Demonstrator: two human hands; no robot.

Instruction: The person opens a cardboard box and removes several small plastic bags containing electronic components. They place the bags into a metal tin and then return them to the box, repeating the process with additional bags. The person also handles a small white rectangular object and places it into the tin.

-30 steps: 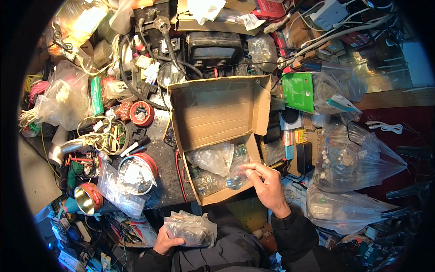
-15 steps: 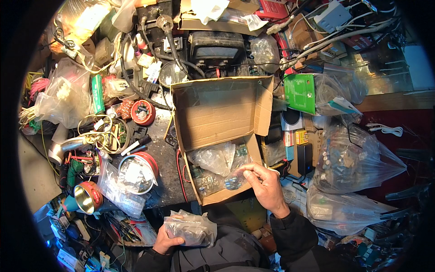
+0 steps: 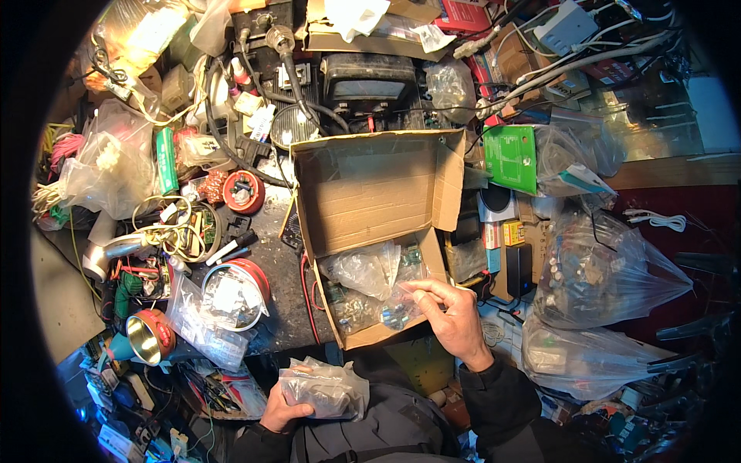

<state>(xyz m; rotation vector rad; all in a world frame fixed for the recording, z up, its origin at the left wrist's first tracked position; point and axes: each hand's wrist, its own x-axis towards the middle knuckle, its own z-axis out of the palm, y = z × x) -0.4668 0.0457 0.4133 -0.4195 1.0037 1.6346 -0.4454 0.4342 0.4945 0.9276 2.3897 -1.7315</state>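
An open cardboard box (image 3: 369, 202) stands on the bench in front of me, its lid flap raised at the back. Inside lie clear plastic bags (image 3: 363, 272) with small parts in them. Over the box's near right corner, my right hand (image 3: 455, 322) pinches a small clear bag (image 3: 397, 310) by its edge. Bluish pieces show at the bottom of that bag. Lower down, close to my body, my left hand (image 3: 286, 407) is closed around a bulky clear plastic bag (image 3: 330, 390). Its contents are too blurred to name.
Left of the box are a round container (image 3: 235, 295) with a red rim, an orange cup (image 3: 150, 337) and tangled wires. To the right stand a black box (image 3: 519, 272), a green packet (image 3: 512, 160) and large filled plastic bags (image 3: 594, 270). Cables cross the back.
The small bag in my right hand has tilted and hangs more upright, its bluish pieces shifted slightly. My left hand has stayed in place.
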